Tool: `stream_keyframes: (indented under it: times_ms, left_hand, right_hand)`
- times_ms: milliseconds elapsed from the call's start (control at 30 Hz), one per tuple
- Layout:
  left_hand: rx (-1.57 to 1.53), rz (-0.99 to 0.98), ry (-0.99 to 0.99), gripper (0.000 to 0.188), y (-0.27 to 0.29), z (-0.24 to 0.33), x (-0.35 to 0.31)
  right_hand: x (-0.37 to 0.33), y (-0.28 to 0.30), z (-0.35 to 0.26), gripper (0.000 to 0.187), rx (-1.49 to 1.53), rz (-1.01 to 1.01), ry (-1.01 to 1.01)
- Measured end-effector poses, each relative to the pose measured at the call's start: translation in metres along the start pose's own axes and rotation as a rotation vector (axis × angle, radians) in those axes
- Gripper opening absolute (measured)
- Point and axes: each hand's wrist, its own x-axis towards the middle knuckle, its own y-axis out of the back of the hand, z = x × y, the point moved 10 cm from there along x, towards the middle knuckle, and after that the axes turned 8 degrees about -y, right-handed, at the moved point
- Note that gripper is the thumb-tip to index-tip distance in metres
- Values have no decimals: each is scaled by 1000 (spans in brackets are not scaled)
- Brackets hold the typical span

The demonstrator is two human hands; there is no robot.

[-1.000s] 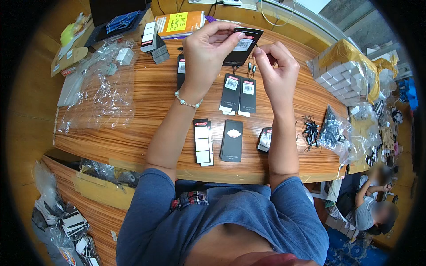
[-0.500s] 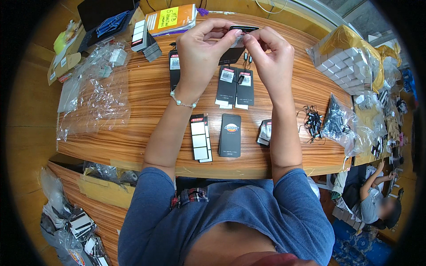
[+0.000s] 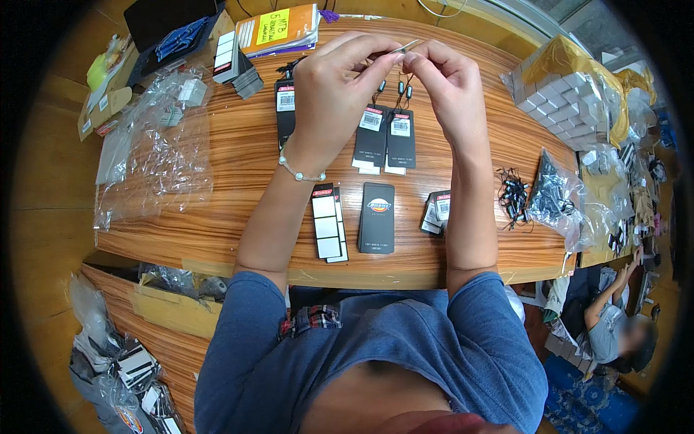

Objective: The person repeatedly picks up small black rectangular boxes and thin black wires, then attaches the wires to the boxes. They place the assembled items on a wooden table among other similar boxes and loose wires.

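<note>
My left hand [image 3: 334, 90] and my right hand [image 3: 450, 87] are raised over the far middle of the table, thumbs and fingertips pinched together. Between them is a hang tag [image 3: 410, 45], now nearly edge-on, so its face is hidden. A thin black string with a small plastic seal [image 3: 381, 87] dangles below my left fingers. Just under my hands, two black hang tags with white barcode stickers, a left one [image 3: 370, 141] and a right one [image 3: 401, 145], lie side by side over white cards. Another stickered tag [image 3: 285, 101] is partly behind my left hand.
Nearer lie white-panelled sticker strips [image 3: 330, 224], a dark tag stack [image 3: 377, 217] and stickered tags [image 3: 436, 213] beside my right forearm. Rightward are loose black strings [image 3: 512, 195], a plastic bag [image 3: 553, 192] and white boxes [image 3: 560, 101]. Clear plastic [image 3: 155, 159] covers the left. Someone sits far right [image 3: 614, 333].
The hang tag in my hands has tipped from showing its dark face to nearly edge-on. My fingertips have come closer together, and the dangling seal has shifted up and left.
</note>
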Motion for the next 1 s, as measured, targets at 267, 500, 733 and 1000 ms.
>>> stream_keyframes:
  times_ms: [267,500,733,1000]
  left_hand:
    - [-21,-23,89,12,-4,-10,-5]
    - [-137,0,52,13,1,-13,0]
    - [-275,-9,227,15,-3,-30,-7]
    - [-289,-4,220,15,-3,-26,-6]
  right_hand:
    - [-10,-4,-25,13,-372,211,269]
    - [-3,5,-18,9,78,213,230]
    - [-5,3,-21,15,-95,173,260]
    - [-12,4,-46,17,-446,224,438]
